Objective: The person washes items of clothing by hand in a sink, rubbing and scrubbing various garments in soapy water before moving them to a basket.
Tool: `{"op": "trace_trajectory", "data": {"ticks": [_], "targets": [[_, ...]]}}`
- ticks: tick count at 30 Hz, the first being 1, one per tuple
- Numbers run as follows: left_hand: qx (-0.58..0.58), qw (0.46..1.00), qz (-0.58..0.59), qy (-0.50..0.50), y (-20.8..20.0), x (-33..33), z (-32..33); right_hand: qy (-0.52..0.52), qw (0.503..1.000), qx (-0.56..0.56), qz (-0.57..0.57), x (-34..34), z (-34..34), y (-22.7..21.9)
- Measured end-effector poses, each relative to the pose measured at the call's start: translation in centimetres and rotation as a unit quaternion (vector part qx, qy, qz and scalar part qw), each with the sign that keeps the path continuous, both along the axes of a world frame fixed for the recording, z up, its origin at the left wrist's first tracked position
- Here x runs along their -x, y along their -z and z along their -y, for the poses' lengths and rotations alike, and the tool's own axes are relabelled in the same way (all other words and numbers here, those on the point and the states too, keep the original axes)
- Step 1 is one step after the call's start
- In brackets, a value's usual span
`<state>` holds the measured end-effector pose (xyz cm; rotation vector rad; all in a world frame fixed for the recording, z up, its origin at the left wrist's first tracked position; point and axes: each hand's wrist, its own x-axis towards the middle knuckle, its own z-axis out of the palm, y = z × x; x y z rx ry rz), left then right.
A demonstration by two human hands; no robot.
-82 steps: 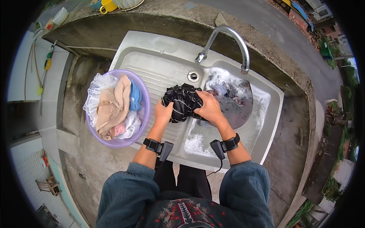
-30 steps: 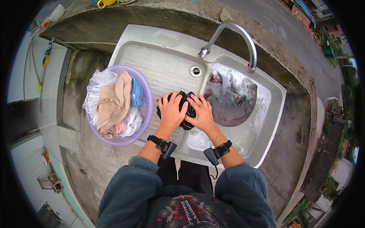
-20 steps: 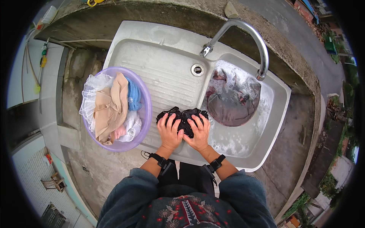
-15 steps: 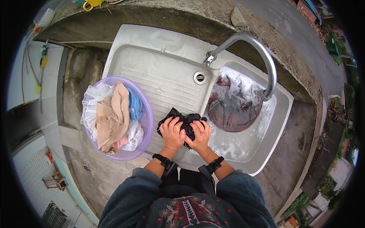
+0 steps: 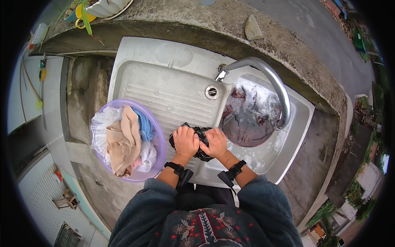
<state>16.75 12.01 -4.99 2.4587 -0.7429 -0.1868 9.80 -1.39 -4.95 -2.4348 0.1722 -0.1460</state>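
A bunched black garment [image 5: 201, 155] lies at the near edge of the sink's ridged washboard [image 5: 160, 96]. My left hand [image 5: 186, 142] and my right hand [image 5: 215, 143] both grip it from above, thumbs nearly meeting and fingers curled over the cloth. Much of the garment is hidden under my palms. To the right, the sink bowl [image 5: 269, 158] holds sudsy water, and a dark grey-brown garment [image 5: 249, 127] soaks in it. Left of my hands stands a purple basin [image 5: 162, 150], piled with a tan garment [image 5: 125, 140], a blue knit cloth [image 5: 144, 123] and white lacy fabric [image 5: 100, 127].
A curved chrome faucet [image 5: 263, 68] arches over the bowl. The drain [image 5: 212, 92] sits at the washboard's far right corner. Behind the sink runs a rough concrete ledge [image 5: 197, 20], bearing a stone [image 5: 252, 28] and a yellow cup-like pot [image 5: 86, 17].
My fingers have curled more tightly round the black garment, bunching it smaller. The sink and basin sit lower in view as the head view shifts. The soaking garment stays in the bowl.
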Motion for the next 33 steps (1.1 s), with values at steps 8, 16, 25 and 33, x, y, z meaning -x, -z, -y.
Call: {"op": "trace_trajectory", "data": {"ticks": [8, 16, 25, 33], "targets": [[-0.061, 0.998, -0.013, -0.014, -0.2, -0.9, 1.1, 0.051, 0.996, 0.013, -0.075, -0.2, -0.1, -0.5], [-0.108, 0.982, -0.154, 0.02, -7.0, 0.1, 4.8, 0.175, 0.896, -0.34, -0.225, 4.4, 3.8, -3.8], [0.032, 0.985, -0.139, 0.102, -0.5, 16.3, 11.5, 0.219, 0.91, -0.284, -0.21, 21.6, 11.5, -0.2], [-0.144, 0.972, -0.104, 0.156, 3.0, 19.1, 12.5, 0.169, 0.947, 0.035, -0.271, 25.6, 14.0, 2.0]]}}
